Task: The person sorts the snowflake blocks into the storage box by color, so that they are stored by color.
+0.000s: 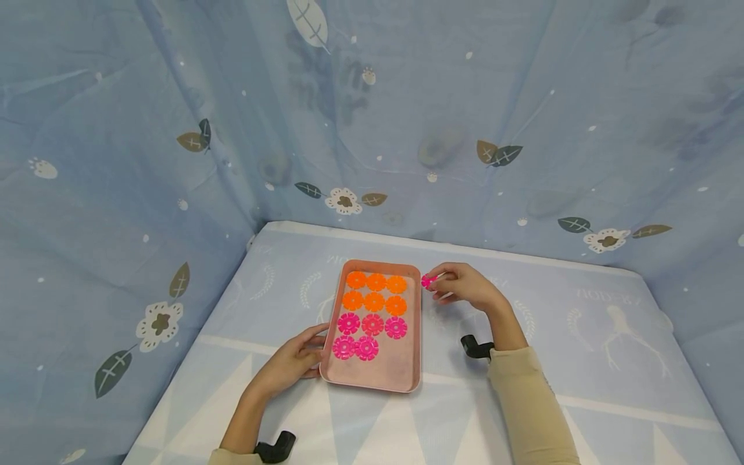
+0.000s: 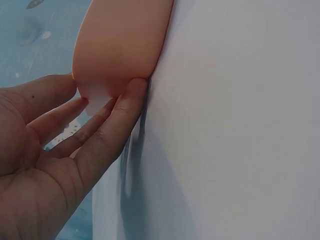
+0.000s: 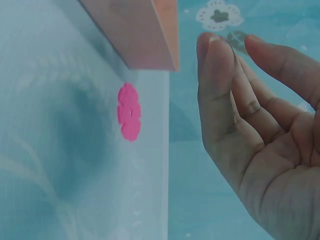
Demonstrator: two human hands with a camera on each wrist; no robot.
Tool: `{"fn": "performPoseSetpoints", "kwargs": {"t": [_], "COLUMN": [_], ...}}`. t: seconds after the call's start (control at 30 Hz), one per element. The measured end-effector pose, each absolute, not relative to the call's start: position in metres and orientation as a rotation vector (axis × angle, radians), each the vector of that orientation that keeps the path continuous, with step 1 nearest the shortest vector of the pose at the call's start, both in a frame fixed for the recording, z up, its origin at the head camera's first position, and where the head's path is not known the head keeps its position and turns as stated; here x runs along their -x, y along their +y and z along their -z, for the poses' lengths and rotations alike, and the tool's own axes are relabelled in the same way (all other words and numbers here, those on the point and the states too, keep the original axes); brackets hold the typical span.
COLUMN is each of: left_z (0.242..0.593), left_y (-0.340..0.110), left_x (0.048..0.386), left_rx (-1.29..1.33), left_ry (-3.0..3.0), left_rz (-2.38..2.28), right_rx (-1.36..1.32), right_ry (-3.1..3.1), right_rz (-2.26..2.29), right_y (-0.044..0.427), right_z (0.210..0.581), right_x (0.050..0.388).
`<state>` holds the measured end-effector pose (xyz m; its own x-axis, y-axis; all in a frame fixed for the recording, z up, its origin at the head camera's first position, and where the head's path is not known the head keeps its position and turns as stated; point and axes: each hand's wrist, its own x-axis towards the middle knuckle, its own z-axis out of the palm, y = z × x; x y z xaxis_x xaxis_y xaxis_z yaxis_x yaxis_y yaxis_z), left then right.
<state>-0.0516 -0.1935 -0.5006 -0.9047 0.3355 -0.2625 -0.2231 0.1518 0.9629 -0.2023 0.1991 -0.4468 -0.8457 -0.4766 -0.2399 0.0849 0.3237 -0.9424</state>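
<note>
A shallow pink tray (image 1: 386, 381) lies on the table, with rows of flat, notched plastic discs in it. The discs at the far end are orange (image 1: 376, 282); nearer ones are pink (image 1: 367, 348). My left hand (image 1: 293, 363) holds the tray's left side, thumb at the rim and fingers low on the wall in the left wrist view. Beyond the tray's right edge, a loose pink notched disc (image 3: 129, 112) lies on the table. My right hand (image 1: 462, 284) is over it with thumb and fingertips apart, and the right wrist view shows nothing between them.
A pale patterned cloth covers the table (image 1: 581, 361). Blue printed curtains (image 1: 407, 129) hang behind and at both sides, close to the table's edges. A black wrist mount (image 1: 476, 347) sticks out from the right wrist, another (image 1: 278, 447) from the left.
</note>
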Motion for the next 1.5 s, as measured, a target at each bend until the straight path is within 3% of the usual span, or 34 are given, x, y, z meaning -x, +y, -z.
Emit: {"fn": "performPoseSetpoints", "kwargs": {"t": [0.73, 1.5], "left_z": [0.498, 0.499], "left_y": [-0.193, -0.193], "left_x": [0.051, 0.051], "left_rx": [-0.106, -0.103], "left_ry": [2.021, 2.014], "left_rz": [-1.799, -1.797], "right_rx": [0.103, 0.095], "right_ry": [2.445, 2.610], "right_rz": [1.578, 1.336], "right_y": [0.202, 0.192], "right_z": [0.499, 0.513], "right_x": [0.229, 0.234]}}
